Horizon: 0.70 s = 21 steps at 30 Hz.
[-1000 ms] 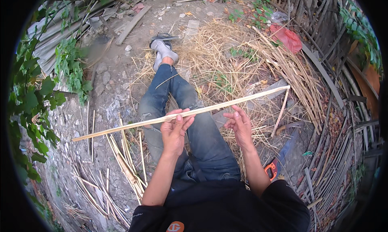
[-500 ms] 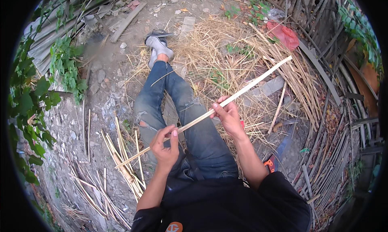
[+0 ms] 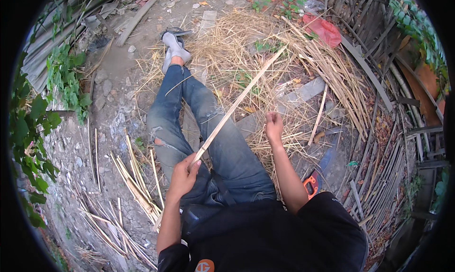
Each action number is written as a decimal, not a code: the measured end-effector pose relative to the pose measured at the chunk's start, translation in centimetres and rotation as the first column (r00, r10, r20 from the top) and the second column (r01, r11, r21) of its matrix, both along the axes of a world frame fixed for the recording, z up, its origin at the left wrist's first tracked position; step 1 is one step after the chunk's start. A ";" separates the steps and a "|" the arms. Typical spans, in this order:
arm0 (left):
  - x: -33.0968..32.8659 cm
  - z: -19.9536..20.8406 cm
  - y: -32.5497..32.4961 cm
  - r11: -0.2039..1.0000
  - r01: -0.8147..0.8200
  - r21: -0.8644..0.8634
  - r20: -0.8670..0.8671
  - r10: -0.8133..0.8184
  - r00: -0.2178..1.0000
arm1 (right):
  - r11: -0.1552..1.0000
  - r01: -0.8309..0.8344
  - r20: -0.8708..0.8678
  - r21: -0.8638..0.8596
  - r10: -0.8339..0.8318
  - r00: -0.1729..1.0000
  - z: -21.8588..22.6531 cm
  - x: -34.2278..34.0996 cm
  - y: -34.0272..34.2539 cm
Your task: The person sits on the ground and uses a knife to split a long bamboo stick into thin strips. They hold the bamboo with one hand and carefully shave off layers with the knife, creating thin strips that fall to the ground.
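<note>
My left hand (image 3: pixel 185 175) is closed around the lower part of a long, pale split-bamboo strip (image 3: pixel 237 104). The strip slants up and right across my thighs, its far end above the straw litter. My right hand (image 3: pixel 274 127) is off the strip, raised to the right of my knees with its fingers curled together. Whatever those fingers may hold is hidden. Nearest to that hand on the ground are a curved blade with a wooden handle (image 3: pixel 319 136) and a handsaw with an orange grip (image 3: pixel 311 184).
Bamboo strips (image 3: pixel 135 177) lie left of my legs, and a longer bundle (image 3: pixel 341 87) lies at right. Straw shavings (image 3: pixel 227 40) cover the ground ahead. A red plastic bag (image 3: pixel 323 30) rests by the stick fence. Leafy vines (image 3: pixel 68 77) hang at left.
My right hand has let go of the bamboo strip and moved slightly right. The strip has swung to a steeper slant in my left hand, and the view has shifted slightly.
</note>
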<state>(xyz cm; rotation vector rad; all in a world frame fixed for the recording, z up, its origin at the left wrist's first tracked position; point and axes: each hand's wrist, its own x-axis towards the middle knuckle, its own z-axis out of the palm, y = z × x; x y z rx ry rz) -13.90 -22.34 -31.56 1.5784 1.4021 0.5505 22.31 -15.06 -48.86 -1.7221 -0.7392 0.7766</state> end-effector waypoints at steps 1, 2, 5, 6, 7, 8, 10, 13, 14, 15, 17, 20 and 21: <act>0.0 -0.1 0.1 1.000 -0.002 -0.002 -0.019 0.002 1.000 | 0.994 0.022 0.211 -0.108 0.001 0.977 -3.6 1.7 -1.2; 0.1 -0.2 0.0 1.000 -0.021 0.022 0.007 0.021 1.000 | 0.975 0.066 0.409 -0.211 0.027 0.912 -6.1 2.6 -2.7; 0.1 -0.5 -0.6 0.996 -0.079 0.037 0.035 0.077 0.996 | 0.871 0.064 0.590 -0.488 0.275 0.759 -8.7 2.4 -6.4; 0.0 -0.6 -0.6 0.996 -0.084 0.019 0.020 0.084 0.996 | 0.873 0.067 0.619 -0.484 0.286 0.732 -9.4 2.5 -7.5; -0.1 -0.7 -0.6 0.995 -0.095 0.005 0.005 0.095 0.996 | 0.876 0.065 0.646 -0.477 0.299 0.702 -10.4 2.4 -8.2; 0.1 -0.4 -0.4 0.996 -0.089 -0.001 0.002 0.089 0.996 | 0.880 0.067 0.673 -0.470 0.308 0.673 -11.1 2.6 -8.7; 0.5 0.2 -0.3 0.996 -0.089 -0.013 -0.009 0.089 0.996 | 0.869 0.129 0.634 -0.478 0.240 0.735 -11.4 2.6 -8.9; 0.6 0.0 -0.3 0.994 -0.086 0.070 0.032 0.084 0.996 | 0.891 0.087 0.529 -0.447 0.185 0.828 -10.7 3.5 -8.9; 0.7 -0.1 0.0 0.995 -0.070 0.071 0.045 0.067 0.997 | 0.918 0.075 0.553 -0.390 0.168 0.816 -11.8 5.2 -9.4; 0.9 -0.3 0.4 0.996 -0.055 0.069 0.054 0.051 0.997 | 0.940 0.061 0.573 -0.336 0.153 0.805 -12.4 6.6 -9.7; 0.4 -0.3 0.1 0.997 -0.069 0.021 0.042 0.068 0.997 | 0.918 0.061 0.468 -0.392 0.142 0.872 -9.0 7.3 -9.3; 0.4 -0.2 0.3 0.996 -0.062 -0.069 0.073 0.067 0.995 | 0.937 0.099 0.329 -0.335 0.018 0.944 -2.9 7.8 -9.0; 0.4 -0.3 0.4 0.996 -0.052 -0.076 0.115 0.060 0.992 | 0.937 0.111 0.329 -0.330 0.004 0.944 -0.7 7.7 -8.7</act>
